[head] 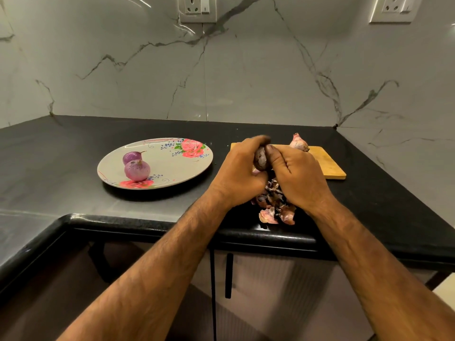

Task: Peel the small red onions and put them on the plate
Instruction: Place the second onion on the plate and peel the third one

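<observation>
Most of the view was black countertop (73, 148), and on it sat the flowered plate (172, 166) to the left and the wooden cutting board (327, 166) to the right, well apart. Between them, nearer the counter's edge, the left hand (238, 173) and right hand (295, 178) met, both with fingers curled round one small red onion (261, 159). The right thumb pressed on its dark skin near the top; how the fingertips underneath lay could not be told. Just below the hands a heap of peels (275, 205) lay on the counter. On the plate the nearer peeled onion (137, 170) sat close against the farther peeled onion (132, 157), and an unpeeled onion (298, 143) sat at the board's far edge. The step in hand looked to be stripping the held bulb, with the task roughly half done. Doing it well probably meant the left hand steadying the bulb while the right thumb caught a loose edge and drew it down in strips, dropping scraps onto the heap, clear of the plate.
</observation>
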